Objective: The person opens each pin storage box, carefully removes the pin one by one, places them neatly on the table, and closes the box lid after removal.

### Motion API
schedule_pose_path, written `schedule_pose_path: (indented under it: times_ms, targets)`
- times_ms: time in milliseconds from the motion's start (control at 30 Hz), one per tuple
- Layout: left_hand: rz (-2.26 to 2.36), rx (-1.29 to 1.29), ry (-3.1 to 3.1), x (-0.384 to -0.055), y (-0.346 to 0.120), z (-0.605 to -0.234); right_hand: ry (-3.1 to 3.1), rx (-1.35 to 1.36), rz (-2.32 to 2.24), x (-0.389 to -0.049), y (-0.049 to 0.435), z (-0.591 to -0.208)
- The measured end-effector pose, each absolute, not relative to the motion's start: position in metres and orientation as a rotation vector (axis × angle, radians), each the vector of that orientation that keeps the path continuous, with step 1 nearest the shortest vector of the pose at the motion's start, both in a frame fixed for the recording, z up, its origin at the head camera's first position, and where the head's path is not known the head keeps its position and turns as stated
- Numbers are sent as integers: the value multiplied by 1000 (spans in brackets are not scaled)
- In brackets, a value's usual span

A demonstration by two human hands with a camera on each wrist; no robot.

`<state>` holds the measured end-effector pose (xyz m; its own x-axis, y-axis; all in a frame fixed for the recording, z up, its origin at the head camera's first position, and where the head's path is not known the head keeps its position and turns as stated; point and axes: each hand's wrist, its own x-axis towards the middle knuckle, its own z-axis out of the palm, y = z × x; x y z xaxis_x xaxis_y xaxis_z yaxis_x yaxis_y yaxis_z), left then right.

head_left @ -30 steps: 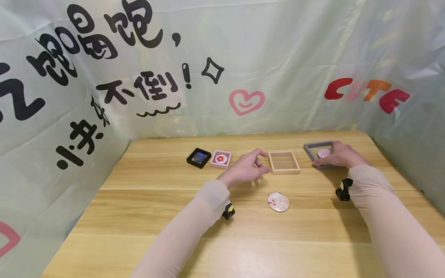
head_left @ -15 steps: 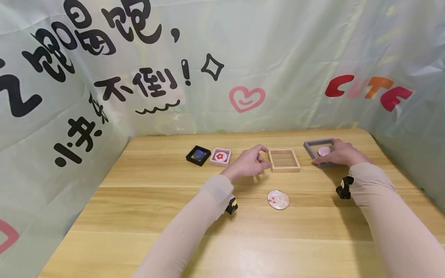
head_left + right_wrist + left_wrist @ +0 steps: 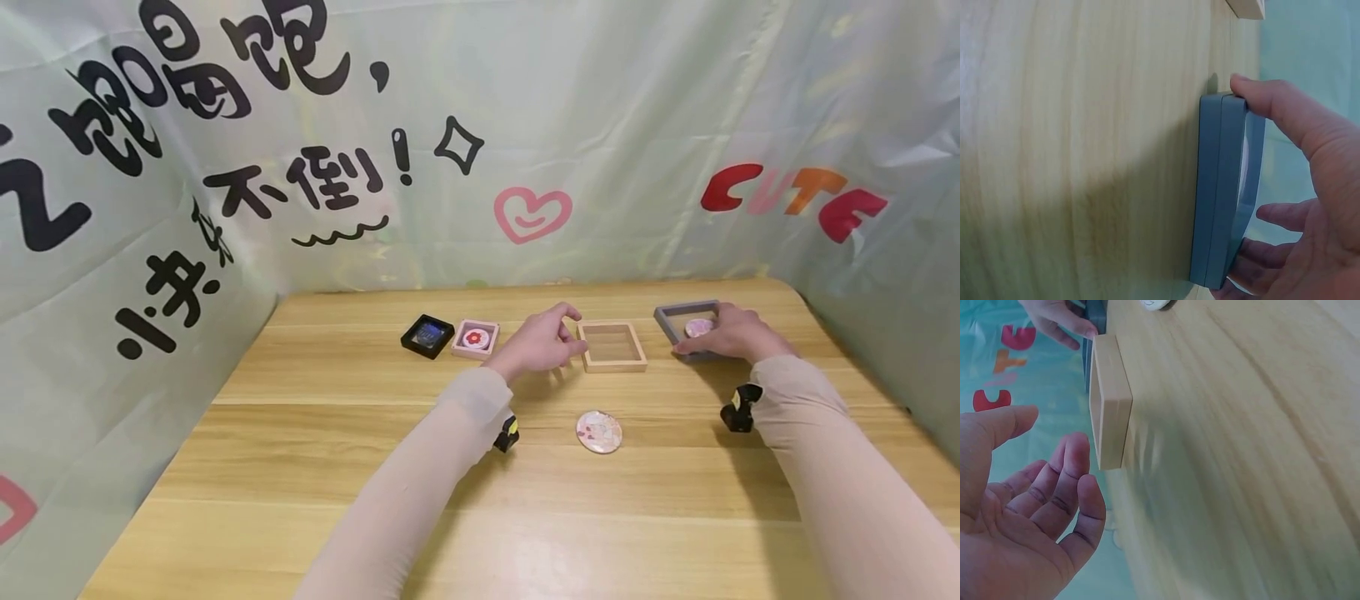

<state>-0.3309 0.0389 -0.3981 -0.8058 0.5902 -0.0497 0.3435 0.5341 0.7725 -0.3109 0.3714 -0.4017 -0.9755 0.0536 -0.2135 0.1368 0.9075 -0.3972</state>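
At the back right, my right hand grips a grey square display frame, thumb at one corner and fingers along the opposite side. A round pinkish badge shows inside that frame. My left hand is beside the left edge of a light wooden square frame, fingers loosely bent and nothing in them. In the left wrist view, a gap shows between those fingers and the wooden frame. A larger round pink-patterned badge lies on the table in front of the wooden frame.
Left of my left hand stand a small pink frame holding a red-flower badge and a small black frame with a dark blue picture. A printed cloth hangs behind the wooden table.
My left hand has moved a little right and away from me, closer to the wooden frame. The right hand stays on the grey frame, and the loose badge has not moved.
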Motion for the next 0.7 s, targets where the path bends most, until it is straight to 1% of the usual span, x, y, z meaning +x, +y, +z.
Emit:
schedule_pose_path:
  times_ms: [333, 700]
  targets:
    - [1068, 813, 2570, -333, 47, -389, 2881, 170, -628, -310, 376, -403]
    - [987, 839, 2653, -343, 45, -386, 2892, 118, -649, -314, 375, -403]
